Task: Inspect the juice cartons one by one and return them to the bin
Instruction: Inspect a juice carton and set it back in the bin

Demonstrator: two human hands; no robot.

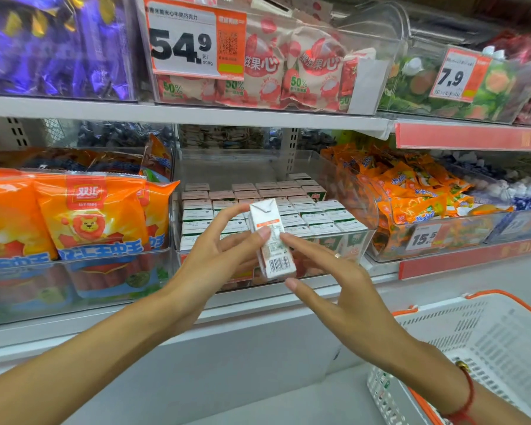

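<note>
Shelf bin (362, 237) held rows of cartons; my left hand (218, 256) gripped one juice carton (272, 240), right hand (337, 289) spread wide beside it.

The juice carton (272, 240) is smooth coated paperboard with a faint sheen, held before a clear glossy plastic bin (362, 210). At left, the orange snack bags (89, 216) are shiny plastic film. At near right, the white basket (488, 342) is matt perforated plastic.

Orange sausage bags (89, 216) left; white basket (485, 348) lower right.
</note>
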